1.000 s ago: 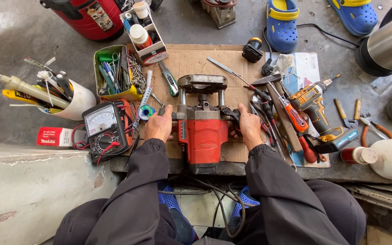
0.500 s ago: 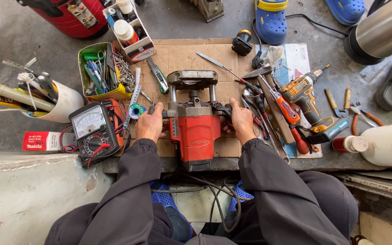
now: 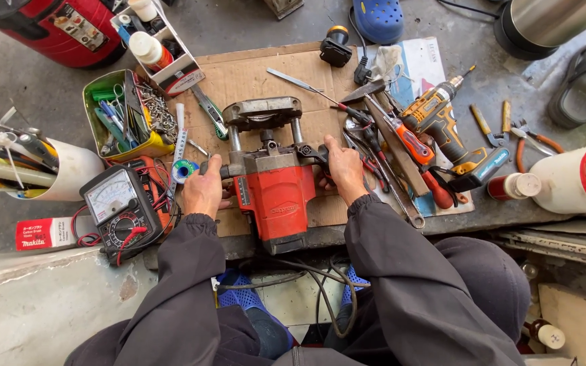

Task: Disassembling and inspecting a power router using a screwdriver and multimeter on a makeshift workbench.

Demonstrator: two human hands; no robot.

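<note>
Where cardboard (image 3: 252, 78) covers floor, hands (image 3: 203, 193) (image 3: 344, 169) clasp router (image 3: 274, 190).

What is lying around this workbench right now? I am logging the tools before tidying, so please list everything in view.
power router: one, red body with grey base, lying on the cardboard sheet at centre
cardboard sheet: one, brown, under the router
multimeter: one, black, red leads, left of the router
green tin: one, full of small tools and screws, upper left
white cup: one, holding tools, far left
cordless drill: one, orange and black, right
screwdrivers: several, red handles, right of the router
white bottle: one, blue cap, far right
left hand: gripping the router's left handle
right hand: gripping its right handle
</note>
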